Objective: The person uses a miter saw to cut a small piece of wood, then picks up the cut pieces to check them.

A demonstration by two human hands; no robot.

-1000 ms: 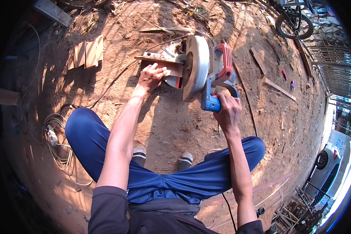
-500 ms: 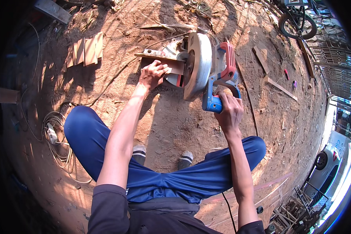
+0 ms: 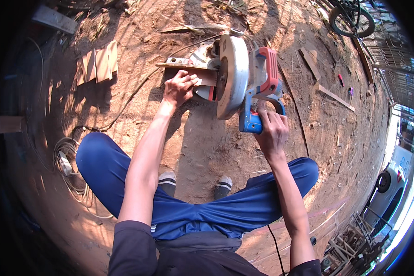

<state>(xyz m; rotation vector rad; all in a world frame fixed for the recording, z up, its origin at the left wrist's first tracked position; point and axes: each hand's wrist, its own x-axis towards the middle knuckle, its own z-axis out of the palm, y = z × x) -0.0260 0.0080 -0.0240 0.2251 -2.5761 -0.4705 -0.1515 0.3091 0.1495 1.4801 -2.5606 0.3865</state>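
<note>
Sunlit bare ground [image 3: 202, 152] surrounds you, with a pile of short wood pieces [image 3: 96, 63] off to the left and a coiled cord [image 3: 65, 152] near your left knee. Ahead of you stands the saw [image 3: 233, 76], its round guard between your two hands. Your left hand [image 3: 178, 89] is the nearer one to the brown board [image 3: 208, 78]; its fingers bear down on it, though you cannot tell whether they pinch its edge. That board's long axis runs left to right, crosswise to the guard, with its right end next to the guard. Your right hand [image 3: 272, 131] is wrapped around the blue handle [image 3: 250, 123].
</note>
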